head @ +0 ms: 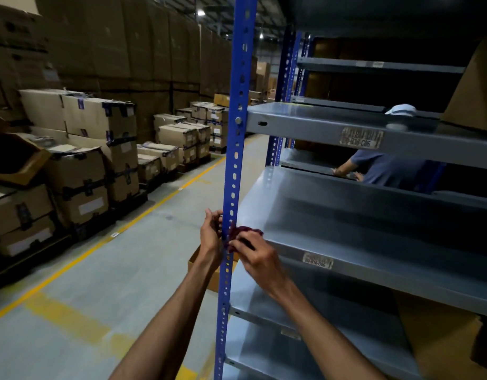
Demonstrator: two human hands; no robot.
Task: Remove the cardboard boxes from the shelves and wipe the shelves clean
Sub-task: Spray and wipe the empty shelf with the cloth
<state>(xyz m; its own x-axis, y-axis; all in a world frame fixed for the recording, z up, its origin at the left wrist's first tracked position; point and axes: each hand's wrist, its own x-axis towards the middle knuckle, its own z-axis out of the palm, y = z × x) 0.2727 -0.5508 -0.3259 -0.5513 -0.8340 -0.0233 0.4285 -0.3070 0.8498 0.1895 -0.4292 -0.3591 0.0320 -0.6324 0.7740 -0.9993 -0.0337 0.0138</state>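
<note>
A dark red cloth [243,231] is bunched against the blue perforated upright [236,149] at the front left corner of the grey metal shelf [346,229]. My right hand [257,256] pinches the cloth from the shelf side. My left hand [210,235] is on the other side of the upright, fingers curled around its edge at the same height. An open cardboard box [213,272] sits on the floor behind the upright, partly hidden by my left forearm. Another cardboard box [475,91] stands on the upper shelf at the far right.
Stacks of taped cardboard boxes [94,160] on pallets line the left side of the aisle behind a yellow floor line [154,207]. A person in a blue shirt [385,168] and white cap works beyond the rack. Brown cardboard [439,335] leans on the lower right shelf.
</note>
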